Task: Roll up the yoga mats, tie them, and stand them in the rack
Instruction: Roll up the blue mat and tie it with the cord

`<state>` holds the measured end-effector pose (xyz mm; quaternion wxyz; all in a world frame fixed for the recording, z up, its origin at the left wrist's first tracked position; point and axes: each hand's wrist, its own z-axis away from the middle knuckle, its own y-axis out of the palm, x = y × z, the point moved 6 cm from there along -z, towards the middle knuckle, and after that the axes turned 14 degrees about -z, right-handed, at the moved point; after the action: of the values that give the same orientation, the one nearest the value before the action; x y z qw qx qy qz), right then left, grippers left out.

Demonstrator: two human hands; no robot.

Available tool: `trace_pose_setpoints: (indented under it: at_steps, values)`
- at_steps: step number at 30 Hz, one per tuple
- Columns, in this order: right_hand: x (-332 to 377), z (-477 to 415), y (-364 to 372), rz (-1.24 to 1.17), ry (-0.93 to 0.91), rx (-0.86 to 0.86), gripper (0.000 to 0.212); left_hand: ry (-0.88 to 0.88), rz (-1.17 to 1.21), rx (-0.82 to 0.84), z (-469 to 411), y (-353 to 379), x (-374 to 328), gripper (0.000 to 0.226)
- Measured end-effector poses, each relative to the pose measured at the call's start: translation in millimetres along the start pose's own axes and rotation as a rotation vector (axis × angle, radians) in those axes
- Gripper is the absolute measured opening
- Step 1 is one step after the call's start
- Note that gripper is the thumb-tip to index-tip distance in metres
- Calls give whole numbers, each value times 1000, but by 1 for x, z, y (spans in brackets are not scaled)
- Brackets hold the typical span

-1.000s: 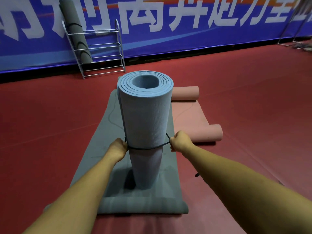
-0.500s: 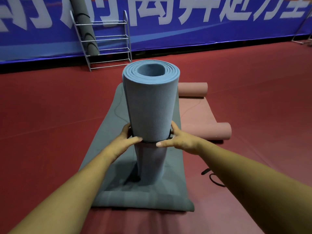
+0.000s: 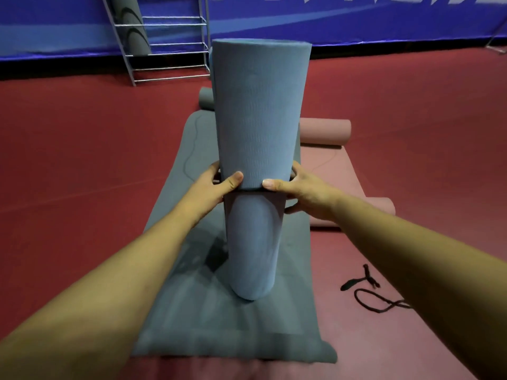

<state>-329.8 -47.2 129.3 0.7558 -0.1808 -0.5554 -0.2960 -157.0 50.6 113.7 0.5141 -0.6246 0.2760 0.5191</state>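
Rising upright over a flat grey-green foam mat (image 3: 178, 311), perhaps just off it, the rolled blue yoga mat (image 3: 258, 119) is clasped mid-height, left hand (image 3: 211, 187) and right hand (image 3: 299, 190) curled round opposite sides at its thin black band (image 3: 248, 191). A silver wire rack (image 3: 167, 46) stands beyond.

A rolled blue mat (image 3: 258, 119) stands upright, cinched round its middle by a black band (image 3: 253, 191), its lower end over a flat grey mat (image 3: 192, 311) spread on the floor. Just to the right lies a pink mat (image 3: 326, 165), curled into rolls at both ends, with a loose black cord (image 3: 367, 296) near it. Against the far wall, a wire rack (image 3: 167, 45) holds one dark grey roll (image 3: 134, 26), leaning.
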Motion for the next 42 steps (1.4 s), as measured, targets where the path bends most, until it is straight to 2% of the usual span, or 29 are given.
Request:
trace_pose_setpoints:
  at_steps: [5,8,10,18,21,24,28,32,36,42]
  values:
    - [74,3,7,-12,30,-24,76,-39,-26,-17,-11,-43,-60,74]
    - [139,17,19,-44,44,-13,73,-90,-26,-10,-8,-80,-114,86]
    - [183,27,26,-64,59,-5,70,-119,-30,0,-5,-104,-155,84]
    - [455,96,52,-97,77,13,67,-208,-15,-21,9,-221,-418,91]
    - [549,116,70,-69,64,56,64,-211,18,-30,20,-263,-508,68]
    - [624,129,100,-19,18,104,67,-208,17,-80,36,-310,-565,42]
    - [675,135,156,44,-37,146,63,-195,32,-135,63,-375,-588,44]
    - [700,128,232,69,-68,163,52,-152,38,-184,92,-450,-584,25]
    - [717,119,338,56,-119,170,55,-120,47,-213,127,-543,-563,35]
    - [722,93,490,17,-113,211,52,-159,39,-245,179,-682,-518,38]
